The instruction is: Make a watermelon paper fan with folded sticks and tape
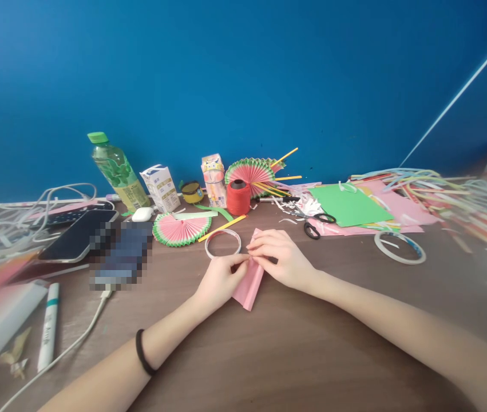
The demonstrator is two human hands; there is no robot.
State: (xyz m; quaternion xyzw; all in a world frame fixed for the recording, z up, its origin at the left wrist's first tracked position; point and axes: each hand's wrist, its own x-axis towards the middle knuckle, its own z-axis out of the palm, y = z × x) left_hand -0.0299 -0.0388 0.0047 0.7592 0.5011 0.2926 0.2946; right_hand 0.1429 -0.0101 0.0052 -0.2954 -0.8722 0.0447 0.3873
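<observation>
A narrow folded strip of pink paper [250, 288] lies slantwise on the brown table in front of me, its near end uncovered. My left hand [225, 278] pinches its left edge between thumb and fingers, about midway along. From the other side, my right hand [281, 256] has its fingertips closed on the same paper, just beyond the left thumb. The hands nearly meet, and the fingers cover part of the folds. Just behind my left hand rests a roll of double-sided tape [223, 244]. A pink and green pleated paper fan [182, 230] lies farther left.
Behind stand a red thread spool [238, 198], two small cartons and a green-capped bottle [117, 171]. Black-handled scissors [312, 230] lie near green paper [350, 204] and another tape roll [400, 248]. On the left are phones, a white cable [80, 337] and a marker [48, 327].
</observation>
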